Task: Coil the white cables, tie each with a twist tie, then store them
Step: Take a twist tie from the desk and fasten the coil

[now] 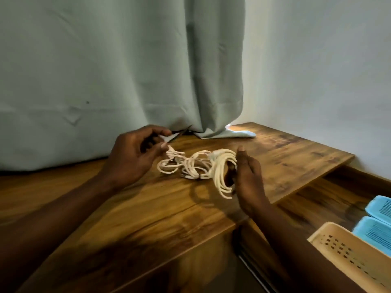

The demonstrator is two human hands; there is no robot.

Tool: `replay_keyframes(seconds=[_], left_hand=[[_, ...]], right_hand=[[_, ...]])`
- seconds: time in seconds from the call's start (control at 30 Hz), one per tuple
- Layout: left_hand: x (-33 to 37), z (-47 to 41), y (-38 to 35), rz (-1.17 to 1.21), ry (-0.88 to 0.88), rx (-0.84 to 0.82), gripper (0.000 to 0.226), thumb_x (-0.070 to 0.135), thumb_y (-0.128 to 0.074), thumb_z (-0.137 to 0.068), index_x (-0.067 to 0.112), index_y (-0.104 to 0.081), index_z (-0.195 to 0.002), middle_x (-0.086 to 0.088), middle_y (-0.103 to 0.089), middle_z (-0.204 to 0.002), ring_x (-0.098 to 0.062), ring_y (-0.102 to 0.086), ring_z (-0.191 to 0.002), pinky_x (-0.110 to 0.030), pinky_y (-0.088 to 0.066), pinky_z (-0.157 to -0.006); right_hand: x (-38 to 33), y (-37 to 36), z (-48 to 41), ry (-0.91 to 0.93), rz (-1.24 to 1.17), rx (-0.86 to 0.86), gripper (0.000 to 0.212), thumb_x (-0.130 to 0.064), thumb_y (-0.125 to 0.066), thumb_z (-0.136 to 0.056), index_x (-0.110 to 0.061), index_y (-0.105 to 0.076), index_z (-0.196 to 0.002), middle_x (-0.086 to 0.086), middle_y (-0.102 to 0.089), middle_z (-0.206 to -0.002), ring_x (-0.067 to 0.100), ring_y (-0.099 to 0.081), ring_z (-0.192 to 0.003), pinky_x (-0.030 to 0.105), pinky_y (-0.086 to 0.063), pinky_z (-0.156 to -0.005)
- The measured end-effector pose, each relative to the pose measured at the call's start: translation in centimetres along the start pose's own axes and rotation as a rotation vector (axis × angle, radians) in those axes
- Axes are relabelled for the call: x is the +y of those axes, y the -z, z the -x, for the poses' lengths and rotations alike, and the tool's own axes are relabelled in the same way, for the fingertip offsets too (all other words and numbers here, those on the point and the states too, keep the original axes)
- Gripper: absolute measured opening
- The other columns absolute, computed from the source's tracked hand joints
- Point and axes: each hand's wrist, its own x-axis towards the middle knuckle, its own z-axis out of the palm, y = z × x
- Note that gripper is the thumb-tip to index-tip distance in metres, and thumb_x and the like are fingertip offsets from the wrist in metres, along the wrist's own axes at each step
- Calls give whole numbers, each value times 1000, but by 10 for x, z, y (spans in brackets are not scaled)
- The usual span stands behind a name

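Observation:
A coil of white cable (222, 172) hangs upright in my right hand (247, 176), several loops wrapped around the fingers just above the wooden table (131, 208). More loose white cable (182, 166) lies on the table between my hands, with a dark plug end near its front. My left hand (135, 153) pinches the far end of this loose cable between thumb and fingers. A thin dark strip that may be a twist tie (179, 135) pokes out past the left fingertips; it is too blurred to be sure.
A grey-green curtain (127, 70) hangs along the table's back edge, its hem resting on the wood. A white wall stands at the right. Lower right, on a lower shelf (317, 199), sit a beige perforated basket (347, 254) and two blue baskets (378, 220).

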Motion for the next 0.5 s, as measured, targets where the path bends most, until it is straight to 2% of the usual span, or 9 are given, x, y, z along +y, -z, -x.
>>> replay_keyframes(seconds=[0.03,0.1,0.13,0.2,0.27,0.3,0.33,0.4,0.5], left_hand=[[-9,14,18,-21,33,3,25,9,-73,-95,19,-74,-118,6,-78,-89,-8,-76,-83,-23,-59,-81],[-27,37,44,-64,84,19,22,8,-74,-94,19,-77,-112,8,-79,-90,-4,-76,-80,-24,-60,-81],[-37,47,59,-98,103,42,20,8,-75,-93,21,-78,-107,11,-79,-90,-2,-76,-79,-23,-60,-79],[-57,64,82,-165,164,82,17,11,-77,-91,26,-79,-98,16,-78,-88,-1,-73,-80,-20,-57,-74],[-76,75,98,-200,267,98,13,14,-80,-89,27,-79,-91,15,-77,-84,1,-71,-82,-20,-53,-71],[-86,79,106,-210,331,104,11,15,-81,-88,26,-79,-87,14,-76,-81,1,-70,-79,-21,-52,-69],[-95,82,113,-207,392,102,10,16,-82,-87,25,-78,-83,13,-76,-78,0,-70,-77,-21,-51,-67],[-111,85,132,-144,482,80,10,16,-82,-87,24,-80,-82,10,-78,-79,-8,-72,-75,-24,-54,-67],[-125,87,151,-43,502,34,9,12,-82,-87,20,-81,-85,2,-79,-83,-21,-75,-81,-31,-57,-71]], right_hand=[[-1,-27,3,-69,-65,-24,52,-40,-45,-108,4,-61,-89,12,-59,-63,18,-58,-51,22,-46,-48],[4,-79,7,-211,-170,-51,52,-45,-47,-107,4,-65,-107,17,-68,-83,28,-65,-73,36,-56,-66],[5,-108,10,-266,-189,-61,49,-44,-46,-108,0,-67,-108,19,-68,-89,31,-65,-77,41,-57,-71],[10,-160,18,-307,-184,-113,44,-40,-42,-110,-7,-66,-94,24,-60,-89,28,-57,-72,37,-50,-67],[16,-199,25,-331,-168,-155,46,-36,-41,-111,-3,-63,-87,31,-54,-82,26,-51,-70,34,-41,-65],[18,-218,28,-350,-184,-169,48,-35,-41,-111,3,-61,-87,34,-51,-77,26,-50,-69,33,-40,-64],[21,-234,30,-371,-187,-184,49,-34,-41,-111,5,-61,-89,30,-50,-70,24,-49,-64,31,-39,-60],[29,-268,32,-416,-196,-226,46,-35,-41,-110,1,-64,-94,12,-52,-66,22,-50,-58,27,-39,-56],[49,-306,33,-483,-248,-252,51,-46,-45,-107,1,-65,-108,13,-60,-75,28,-60,-69,40,-52,-66]])
